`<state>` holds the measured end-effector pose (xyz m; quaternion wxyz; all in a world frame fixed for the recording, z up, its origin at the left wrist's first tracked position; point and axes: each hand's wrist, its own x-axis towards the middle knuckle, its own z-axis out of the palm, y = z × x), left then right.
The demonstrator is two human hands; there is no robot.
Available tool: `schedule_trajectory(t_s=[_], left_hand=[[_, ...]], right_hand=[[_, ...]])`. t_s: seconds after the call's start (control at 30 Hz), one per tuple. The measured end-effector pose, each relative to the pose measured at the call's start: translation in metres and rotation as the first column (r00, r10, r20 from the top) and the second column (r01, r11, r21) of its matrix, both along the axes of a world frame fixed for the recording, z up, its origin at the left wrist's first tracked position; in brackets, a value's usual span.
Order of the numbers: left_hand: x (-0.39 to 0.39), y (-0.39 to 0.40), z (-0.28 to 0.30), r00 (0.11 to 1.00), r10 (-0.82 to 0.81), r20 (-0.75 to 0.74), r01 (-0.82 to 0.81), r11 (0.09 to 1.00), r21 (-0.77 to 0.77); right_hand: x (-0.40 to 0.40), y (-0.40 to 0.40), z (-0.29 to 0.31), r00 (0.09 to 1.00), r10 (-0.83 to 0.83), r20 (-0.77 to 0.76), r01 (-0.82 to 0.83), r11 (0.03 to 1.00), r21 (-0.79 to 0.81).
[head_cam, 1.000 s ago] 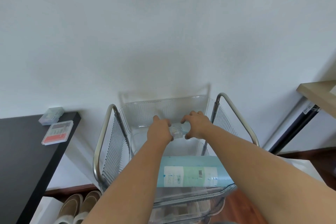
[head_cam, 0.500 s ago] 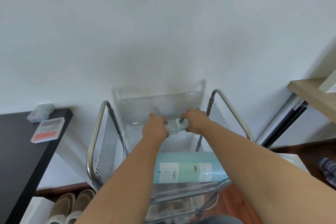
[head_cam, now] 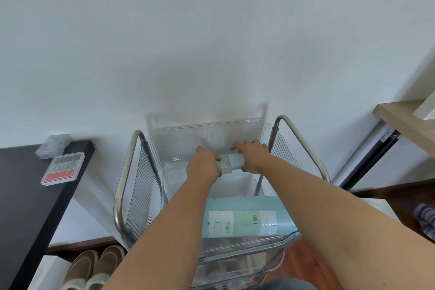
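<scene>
A: What does each hand do?
B: Left hand [head_cam: 203,167] curls round the clear cap [head_cam: 223,165] of the small bottle [head_cam: 236,160]. Right hand [head_cam: 253,158] grips its pale-blue body, over the trolley's top tray [head_cam: 207,126].
A: Advice?
B: I'd steady the body and turn only the cap.

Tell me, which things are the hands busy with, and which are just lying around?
Busy with: left hand, right hand, small bottle held between them.
Lying around: blue tube in the cart, red box and grey box on the black table, slippers on the floor.
</scene>
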<state>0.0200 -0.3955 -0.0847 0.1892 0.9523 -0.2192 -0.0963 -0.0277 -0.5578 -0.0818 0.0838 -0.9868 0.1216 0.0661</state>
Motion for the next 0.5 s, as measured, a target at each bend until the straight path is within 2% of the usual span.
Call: schedule_trajectory(t_s=[0.5], left_hand=[[-0.0007,-0.0013,-0.0014,1.0,-0.018,0.011,0.018,1.0,0.011]], right_hand=[[0.0046,0.0009,-0.0025,0.997,0.073,0.004,-0.073,0.997,-0.023]])
